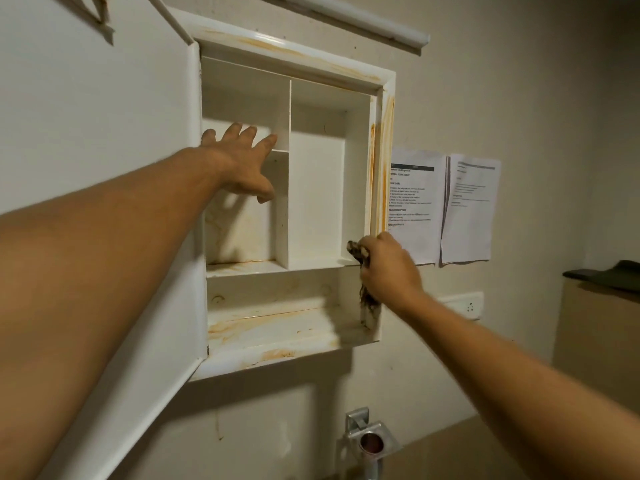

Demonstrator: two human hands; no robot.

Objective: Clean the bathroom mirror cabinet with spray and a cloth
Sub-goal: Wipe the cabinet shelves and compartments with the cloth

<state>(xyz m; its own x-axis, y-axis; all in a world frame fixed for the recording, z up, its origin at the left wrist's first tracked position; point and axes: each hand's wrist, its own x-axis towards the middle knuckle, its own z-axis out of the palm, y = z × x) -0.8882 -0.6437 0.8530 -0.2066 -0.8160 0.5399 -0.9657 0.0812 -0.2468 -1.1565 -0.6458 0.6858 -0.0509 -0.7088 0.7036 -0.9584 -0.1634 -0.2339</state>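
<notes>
The white mirror cabinet (384,109) hangs open on the wall, its shelves bare and its frame streaked with orange stains. Its door (104,202) is swung out to the left. My left hand (242,161) reaches into the upper left compartment with fingers spread, in front of the small shelf. My right hand (388,268) grips a dirty, dark-stained cloth (362,258) and presses it against the cabinet's right inner wall near the lower corner. No spray bottle is in view.
Two printed paper sheets (443,209) are stuck on the wall right of the cabinet. A white wall socket (464,304) sits below them. A metal fixture (367,438) juts from the wall under the cabinet. A brown box (595,327) with a dark item on top stands at right.
</notes>
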